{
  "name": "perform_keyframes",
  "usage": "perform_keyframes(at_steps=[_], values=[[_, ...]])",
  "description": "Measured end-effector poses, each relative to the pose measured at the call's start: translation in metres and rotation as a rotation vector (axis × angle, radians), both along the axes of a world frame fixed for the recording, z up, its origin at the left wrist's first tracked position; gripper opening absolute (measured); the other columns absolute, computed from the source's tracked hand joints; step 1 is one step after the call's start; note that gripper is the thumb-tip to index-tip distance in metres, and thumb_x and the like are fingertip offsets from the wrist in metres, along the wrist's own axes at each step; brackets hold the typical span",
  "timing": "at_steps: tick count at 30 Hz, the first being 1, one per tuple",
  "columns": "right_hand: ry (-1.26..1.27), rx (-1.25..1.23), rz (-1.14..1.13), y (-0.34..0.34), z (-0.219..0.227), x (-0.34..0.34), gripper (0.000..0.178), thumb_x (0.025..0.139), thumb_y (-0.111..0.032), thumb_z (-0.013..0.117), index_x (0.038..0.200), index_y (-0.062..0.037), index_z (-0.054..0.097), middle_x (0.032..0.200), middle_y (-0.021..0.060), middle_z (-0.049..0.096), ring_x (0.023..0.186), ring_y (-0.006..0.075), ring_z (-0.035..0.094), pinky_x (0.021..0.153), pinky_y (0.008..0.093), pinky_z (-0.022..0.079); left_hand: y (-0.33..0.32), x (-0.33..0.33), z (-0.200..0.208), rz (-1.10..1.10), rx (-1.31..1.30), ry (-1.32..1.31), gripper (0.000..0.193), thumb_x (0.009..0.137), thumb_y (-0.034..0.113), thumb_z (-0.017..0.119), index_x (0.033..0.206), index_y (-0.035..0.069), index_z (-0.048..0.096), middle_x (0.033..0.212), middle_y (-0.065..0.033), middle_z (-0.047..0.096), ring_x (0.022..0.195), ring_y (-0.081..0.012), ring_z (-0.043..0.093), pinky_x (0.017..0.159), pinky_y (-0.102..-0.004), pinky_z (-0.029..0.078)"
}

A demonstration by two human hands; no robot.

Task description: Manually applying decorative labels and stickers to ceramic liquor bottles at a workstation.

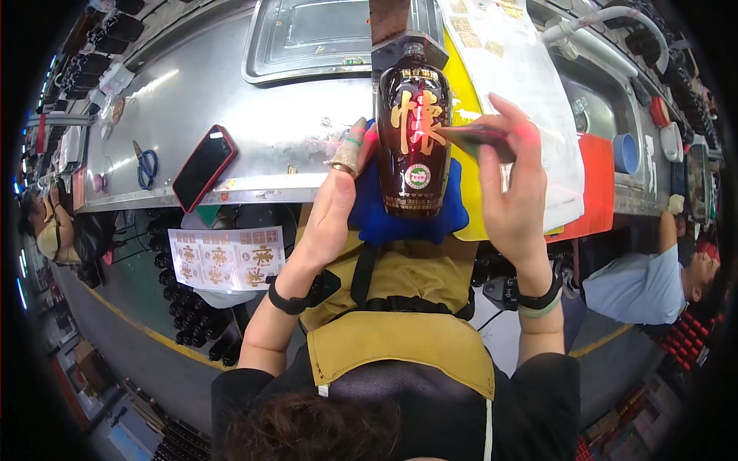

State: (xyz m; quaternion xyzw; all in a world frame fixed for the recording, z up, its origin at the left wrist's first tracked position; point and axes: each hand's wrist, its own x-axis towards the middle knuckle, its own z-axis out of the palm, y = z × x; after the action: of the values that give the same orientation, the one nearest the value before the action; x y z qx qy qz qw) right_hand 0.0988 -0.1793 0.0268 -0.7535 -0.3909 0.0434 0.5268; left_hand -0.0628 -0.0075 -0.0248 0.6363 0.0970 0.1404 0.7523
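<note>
A dark brown glass bottle [415,173] lies in front of me, neck pointing away, with a large gold character decal and a round green-and-white label. Its lower part rests on a blue cloth [459,206]. My left hand [334,211] lies along the bottle's left side, fingers stretched out, a beige finger sleeve on one of them. My right hand [515,184] pinches a dark, flat, thin piece [496,138], possibly a scraper. Its tip reaches the right side of the gold character. The bottle's underside and some left fingertips are hidden.
On the metal bench [184,100] are a red-cased phone [204,167], blue-handled scissors [145,167] and a metal tray [307,46]. A decal sheet [223,260] lies left of my lap. White sheets [538,92], a red-orange sheet [596,184] and a blue cup [624,154] stand right. Another person [638,284] sits right.
</note>
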Motion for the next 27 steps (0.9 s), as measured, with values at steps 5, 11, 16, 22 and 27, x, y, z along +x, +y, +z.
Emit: perform_keyframes(at_steps=[5, 11, 16, 22, 27], values=[[-0.768, -0.119, 0.304, 0.002, 0.019, -0.019, 0.022, 0.079, -0.004, 0.068, 0.100, -0.0086, 0.075, 0.109, 0.0026, 0.074, 0.098, 0.0195, 0.063, 0.082, 0.0336, 0.049, -0.002, -0.008, 0.003, 0.000, 0.118, -0.001, 0.100, 0.100, 0.074, 0.018, 0.161, -0.005, 0.009, 0.164, -0.0225, 0.027, 0.153, -0.0300, 0.025, 0.124, -0.0393, 0.016], [-0.786, -0.060, 0.542, -0.002, 0.017, -0.037, 0.029, 0.075, -0.015, 0.069, 0.103, -0.0072, 0.073, 0.106, 0.0039, 0.071, 0.089, 0.0166, 0.063, 0.078, 0.0318, 0.051, -0.005, -0.015, -0.003, 0.008, 0.153, 0.036, 0.107, 0.096, 0.080, 0.010, 0.160, -0.006, 0.011, 0.164, -0.0197, 0.029, 0.153, -0.0300, 0.026, 0.125, -0.0412, 0.013], [-0.798, -0.090, 0.383, -0.009, 0.011, -0.041, 0.030, 0.075, -0.013, 0.070, 0.105, -0.0111, 0.074, 0.109, 0.0039, 0.073, 0.090, 0.0168, 0.066, 0.074, 0.0315, 0.051, -0.008, -0.019, 0.001, 0.019, 0.241, 0.111, 0.120, 0.086, 0.089, 0.011, 0.161, -0.005, 0.007, 0.165, -0.0205, 0.027, 0.153, -0.0297, 0.025, 0.125, -0.0415, 0.013], [0.041, 0.052, -0.136, -0.019, 0.000, -0.039, 0.030, 0.090, 0.004, 0.067, 0.120, 0.0000, 0.064, 0.099, 0.0075, 0.070, 0.083, 0.0140, 0.065, 0.076, 0.0294, 0.053, -0.029, -0.024, -0.001, 0.054, 0.450, 0.049, 0.113, 0.092, 0.084, 0.023, 0.159, -0.006, 0.017, 0.162, -0.0294, 0.026, 0.152, -0.0401, 0.025, 0.123, -0.0462, 0.016], [0.279, 0.142, -0.106, -0.009, -0.025, -0.040, 0.034, 0.096, -0.003, 0.066, 0.129, 0.0006, 0.058, 0.104, 0.0074, 0.064, 0.077, 0.0103, 0.052, 0.070, 0.0236, 0.045, -0.040, -0.025, -0.008, 0.109, 0.955, -0.008, 0.100, 0.089, 0.073, 0.053, 0.155, -0.001, 0.036, 0.159, -0.0352, 0.028, 0.147, -0.0495, 0.031, 0.119, -0.0596, 0.022]])
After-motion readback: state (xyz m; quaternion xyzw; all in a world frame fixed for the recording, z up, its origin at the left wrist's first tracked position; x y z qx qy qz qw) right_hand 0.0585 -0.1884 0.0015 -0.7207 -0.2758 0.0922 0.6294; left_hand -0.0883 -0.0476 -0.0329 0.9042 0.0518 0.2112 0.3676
